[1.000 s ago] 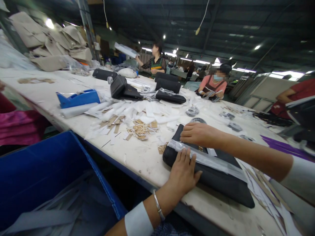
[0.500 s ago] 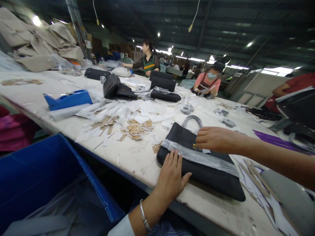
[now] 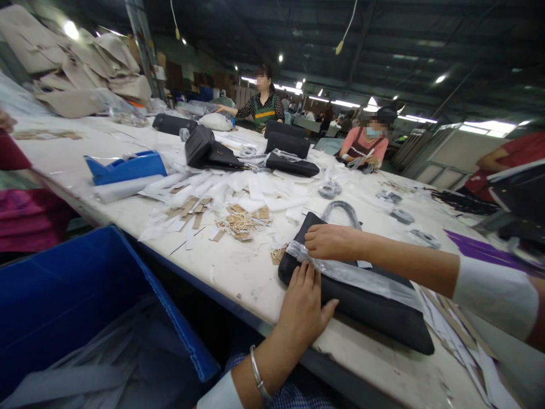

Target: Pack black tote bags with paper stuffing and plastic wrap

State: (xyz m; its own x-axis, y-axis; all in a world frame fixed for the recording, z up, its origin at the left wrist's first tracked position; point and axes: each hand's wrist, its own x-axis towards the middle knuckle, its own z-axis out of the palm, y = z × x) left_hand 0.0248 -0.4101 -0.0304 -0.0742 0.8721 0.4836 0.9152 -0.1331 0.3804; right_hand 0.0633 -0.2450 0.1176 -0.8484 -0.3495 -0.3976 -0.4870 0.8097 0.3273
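The black bag [image 3: 374, 307] lies on the surface [image 3: 238, 267], its long axis roughly following the near edge, a plastic-wrapped strap [image 3: 361, 275] running lengthwise over it. Both hands are at its left end: left hand [image 3: 301, 304] spread open on the near side, fingertips at the strap; right hand [image 3: 334, 241] curled just beyond, whether pinching I can't tell.

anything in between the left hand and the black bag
Only the clear plastic strip, which runs across the black bag and passes under the fingertips of the left hand; nothing else visible stands between them.
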